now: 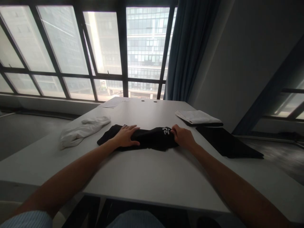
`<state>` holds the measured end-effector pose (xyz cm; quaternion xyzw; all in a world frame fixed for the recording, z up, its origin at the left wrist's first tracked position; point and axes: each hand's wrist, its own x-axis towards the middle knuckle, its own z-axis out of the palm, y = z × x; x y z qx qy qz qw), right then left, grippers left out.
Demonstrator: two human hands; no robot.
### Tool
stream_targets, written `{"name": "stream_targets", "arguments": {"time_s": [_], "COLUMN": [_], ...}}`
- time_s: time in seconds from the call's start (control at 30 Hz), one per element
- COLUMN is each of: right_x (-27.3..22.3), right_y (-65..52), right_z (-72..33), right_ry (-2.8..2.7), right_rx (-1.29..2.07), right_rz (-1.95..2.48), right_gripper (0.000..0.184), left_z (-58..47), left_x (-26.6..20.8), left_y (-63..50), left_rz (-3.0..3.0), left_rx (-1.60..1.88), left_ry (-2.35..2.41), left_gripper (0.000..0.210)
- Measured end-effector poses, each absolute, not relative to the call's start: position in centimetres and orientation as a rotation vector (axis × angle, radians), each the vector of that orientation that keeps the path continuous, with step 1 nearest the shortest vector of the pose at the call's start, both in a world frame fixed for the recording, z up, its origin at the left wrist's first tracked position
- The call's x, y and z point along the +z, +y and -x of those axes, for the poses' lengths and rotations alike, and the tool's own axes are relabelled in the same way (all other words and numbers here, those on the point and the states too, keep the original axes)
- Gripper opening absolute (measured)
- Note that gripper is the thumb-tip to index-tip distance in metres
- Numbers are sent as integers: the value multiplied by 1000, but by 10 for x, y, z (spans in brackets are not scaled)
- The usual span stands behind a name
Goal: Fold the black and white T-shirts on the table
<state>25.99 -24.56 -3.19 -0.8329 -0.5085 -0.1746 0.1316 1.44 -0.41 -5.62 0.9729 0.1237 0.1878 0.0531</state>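
Observation:
A black garment [150,138] with a small white print near its right end lies folded in a long strip across the white table [152,177]. My left hand [127,136] rests flat on its left part, fingers spread and thumb apart. At the right end, my right hand [182,135] is closed on the garment's edge, beside the white print. Which kind of garment it is cannot be made out.
A crumpled white cloth [83,130] lies on the left. To the right are folded white cloth [198,117] on something dark and a flat black piece [229,142]. Papers [111,103] lie at the far left edge. Windows [147,47] and a blue curtain [190,47] stand behind.

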Motion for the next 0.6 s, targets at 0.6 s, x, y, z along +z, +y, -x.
{"name": "stream_targets", "arguments": {"time_s": [0.6], "right_x": [-83], "right_y": [-239], "right_z": [-290], "right_ry": [-1760], "right_rx": [188], "right_rz": [2454], "right_gripper": [69], "left_z": [-30], "left_x": [69], "left_y": [100], "left_rz": [-2532], "left_rx": [1253], "left_ry": [698], "left_gripper": [31]}}
